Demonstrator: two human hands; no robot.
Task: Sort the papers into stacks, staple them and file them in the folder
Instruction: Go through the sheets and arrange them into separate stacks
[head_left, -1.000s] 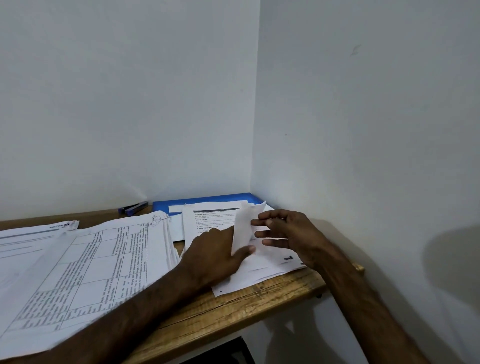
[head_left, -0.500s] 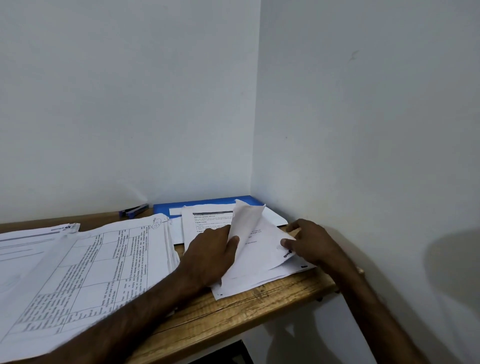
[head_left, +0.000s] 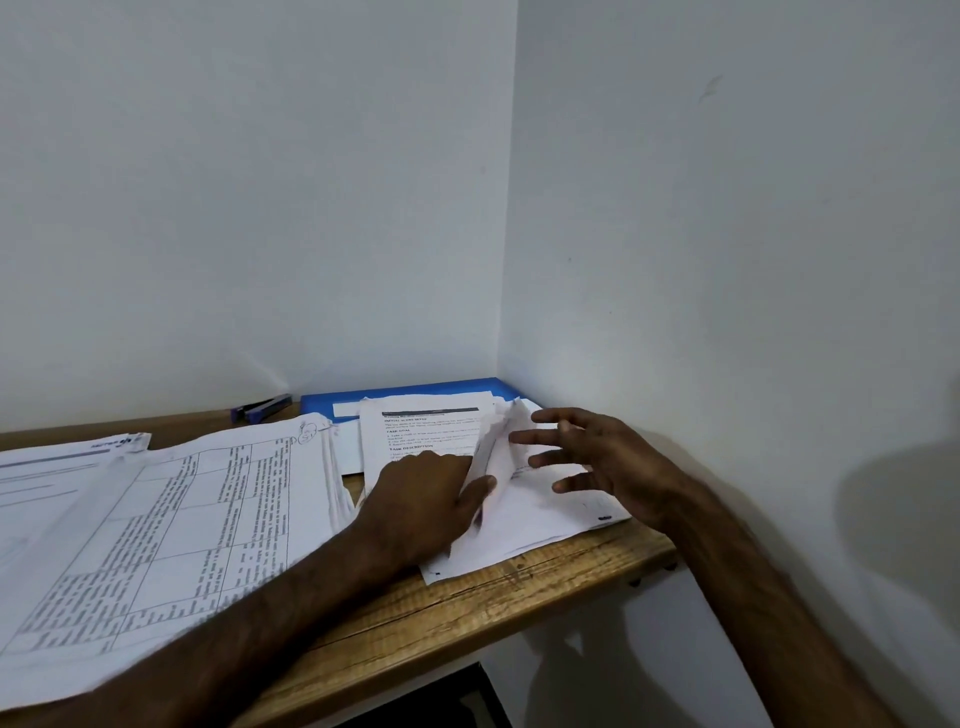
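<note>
Sorting looks to be the step in hand, judged from the head view, the only one given. The left hand (head_left: 423, 499) lies knuckles-up on the small stack (head_left: 540, 525) of printed pages at the right end of the tabletop (head_left: 467, 618). Its thumb is set against the foot of a raised sheet (head_left: 496, 441) that stands curled on edge. Whether thumb and fingers pinch that sheet or merely prop it cannot be told. The right hand (head_left: 602, 460) is spread, fingers straight and apart, its fingertips at or just beside the raised sheet, gripping nothing.

Behind the small stack, in the corner where the walls meet, lies the blue folder (head_left: 410, 397), partly covered by pages. The stapler (head_left: 262, 408) rests to its left near the back wall, with no hand on it. A large stack (head_left: 197, 519) of ruled tables fills the left of the tabletop, just beside the left forearm.

With the stapler idle and the folder lying flat under pages, the task seems early. The next move likely calls for the right hand to take the raised sheet and turn it over or carry it to its pile. Meanwhile the left hand would pin the pages beneath, since that stack lies close to the tabletop's edge.
</note>
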